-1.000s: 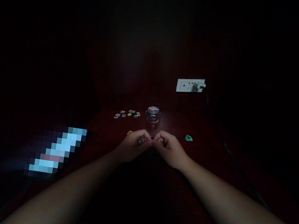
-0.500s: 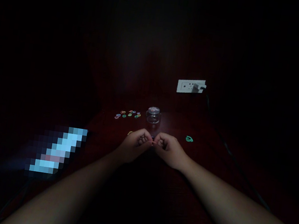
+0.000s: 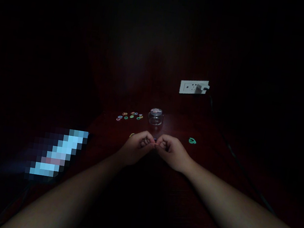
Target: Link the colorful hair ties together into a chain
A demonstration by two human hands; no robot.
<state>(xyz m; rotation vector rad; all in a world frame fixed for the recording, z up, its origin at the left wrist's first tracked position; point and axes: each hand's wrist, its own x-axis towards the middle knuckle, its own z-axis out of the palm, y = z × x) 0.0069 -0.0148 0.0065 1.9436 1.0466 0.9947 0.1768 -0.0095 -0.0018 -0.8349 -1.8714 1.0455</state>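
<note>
Bands and a jar, its lid label illegible, sit beyond the left hand and right hand, each grip pinched closed, its hold unclear.

left hand and right hand pinched, fingertips meeting over dark reddish surface
anything between fingertips too small to tell. clear lidded jar upright just beyond; small coloured rings scattered left of it, green loops off to the right. white wall socket with plug behind. lit, pixelated screen at left.

Curled fingers of both hands, close together
</note>
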